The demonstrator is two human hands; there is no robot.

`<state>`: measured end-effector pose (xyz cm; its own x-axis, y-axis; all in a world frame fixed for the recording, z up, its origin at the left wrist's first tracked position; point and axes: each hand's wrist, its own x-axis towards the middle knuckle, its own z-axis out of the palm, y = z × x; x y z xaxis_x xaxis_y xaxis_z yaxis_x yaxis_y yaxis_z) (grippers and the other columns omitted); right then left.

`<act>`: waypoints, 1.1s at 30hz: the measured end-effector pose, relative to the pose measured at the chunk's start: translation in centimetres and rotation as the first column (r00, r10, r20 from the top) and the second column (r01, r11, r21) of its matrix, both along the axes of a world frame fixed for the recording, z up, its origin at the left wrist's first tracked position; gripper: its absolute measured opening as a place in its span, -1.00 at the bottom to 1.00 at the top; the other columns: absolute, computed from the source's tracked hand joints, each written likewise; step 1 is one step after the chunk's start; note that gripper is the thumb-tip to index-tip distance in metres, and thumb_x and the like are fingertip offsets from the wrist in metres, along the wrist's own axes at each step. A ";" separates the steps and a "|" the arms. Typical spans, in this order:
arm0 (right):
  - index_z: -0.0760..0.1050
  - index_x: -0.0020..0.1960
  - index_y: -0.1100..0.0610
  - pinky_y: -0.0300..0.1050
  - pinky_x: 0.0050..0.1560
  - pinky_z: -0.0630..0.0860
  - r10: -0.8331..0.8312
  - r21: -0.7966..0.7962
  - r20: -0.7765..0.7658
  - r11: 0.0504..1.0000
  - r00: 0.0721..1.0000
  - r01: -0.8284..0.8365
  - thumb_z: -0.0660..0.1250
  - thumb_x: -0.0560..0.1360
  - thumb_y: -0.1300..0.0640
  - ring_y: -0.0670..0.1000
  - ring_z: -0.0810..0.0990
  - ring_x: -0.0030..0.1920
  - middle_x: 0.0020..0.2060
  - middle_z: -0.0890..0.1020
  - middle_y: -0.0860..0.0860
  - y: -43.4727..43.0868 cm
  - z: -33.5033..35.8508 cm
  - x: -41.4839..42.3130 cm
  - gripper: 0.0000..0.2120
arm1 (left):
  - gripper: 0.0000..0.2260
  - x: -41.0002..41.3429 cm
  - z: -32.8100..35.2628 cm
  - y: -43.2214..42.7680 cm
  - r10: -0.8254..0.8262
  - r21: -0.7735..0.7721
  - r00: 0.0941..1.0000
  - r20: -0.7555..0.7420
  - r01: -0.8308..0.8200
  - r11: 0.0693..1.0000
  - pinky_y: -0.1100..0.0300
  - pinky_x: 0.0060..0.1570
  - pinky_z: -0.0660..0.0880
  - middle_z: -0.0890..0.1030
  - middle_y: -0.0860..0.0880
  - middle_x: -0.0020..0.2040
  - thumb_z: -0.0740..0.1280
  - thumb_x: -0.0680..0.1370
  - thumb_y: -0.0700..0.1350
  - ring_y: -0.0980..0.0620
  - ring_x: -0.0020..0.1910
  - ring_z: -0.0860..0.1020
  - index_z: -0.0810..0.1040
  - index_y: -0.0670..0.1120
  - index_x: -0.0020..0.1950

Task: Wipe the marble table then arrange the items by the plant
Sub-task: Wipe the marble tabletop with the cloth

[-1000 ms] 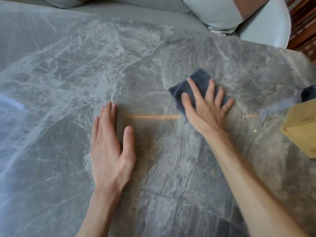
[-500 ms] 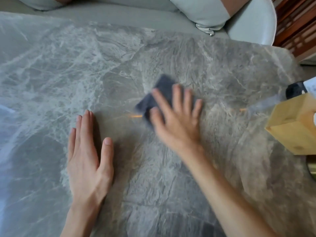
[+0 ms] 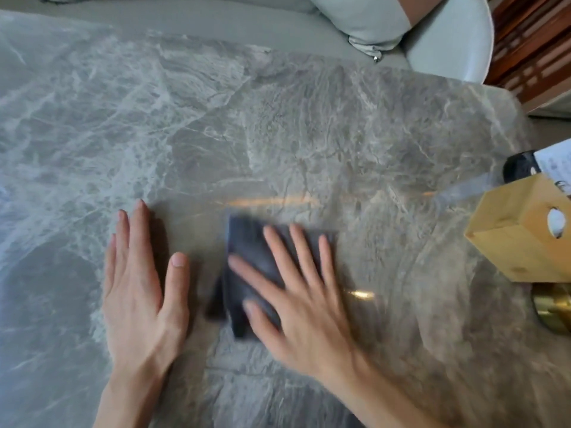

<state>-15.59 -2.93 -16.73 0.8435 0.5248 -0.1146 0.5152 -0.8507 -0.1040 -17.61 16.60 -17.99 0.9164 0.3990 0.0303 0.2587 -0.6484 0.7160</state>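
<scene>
The right hand (image 3: 309, 307) is pressing flat on a dark grey cloth (image 3: 253, 261) with fingers spread; the grip is released, palm down, not clenched around the fabric. The cloth is lying on the marble surface (image 3: 278, 125) just below centre, its edges blurred, one fold showing at the hand's 9 o'clock side. The left hand (image 3: 139, 288) is resting flat on the surface at 9 o'clock from the cloth, near it but apart, fingers together, thumb out, grip released and grasping nothing.

At 3 o'clock from the cloth, well apart, a light wooden box (image 3: 519, 236) with an oval hole in its top face is standing at the right edge of the surface. A brass-coloured round object (image 3: 553, 310) is sitting at the box's 6 o'clock, partly cut off by the frame. A dark object (image 3: 519, 169) and a white printed sheet (image 3: 556, 159) are showing at the box's 12 o'clock. Pale cushions (image 3: 364, 20) are lying beyond the far edge at 12 o'clock.
</scene>
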 end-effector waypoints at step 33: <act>0.03 0.54 -0.24 0.31 0.49 -0.03 -0.633 0.001 0.081 0.772 0.770 0.635 -0.09 0.56 -0.30 0.15 0.04 0.56 0.57 0.12 0.07 -5.6 -1.2 13.6 -0.44 | -0.44 0.8 0.5 -0.7 -0.036 0.149 0.985 -0.167 0.061 0.987 0.02 0.55 -0.07 0.08 -0.04 0.58 -0.01 0.59 0.09 0.07 0.57 -0.06 0.06 -0.07 0.56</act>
<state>-2.04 -8.49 -17.93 0.9898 -0.1348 -0.0458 -0.1375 -0.9885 -0.0629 -16.81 15.94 -17.52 0.9322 0.3562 -0.0645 0.3296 -0.7615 0.5580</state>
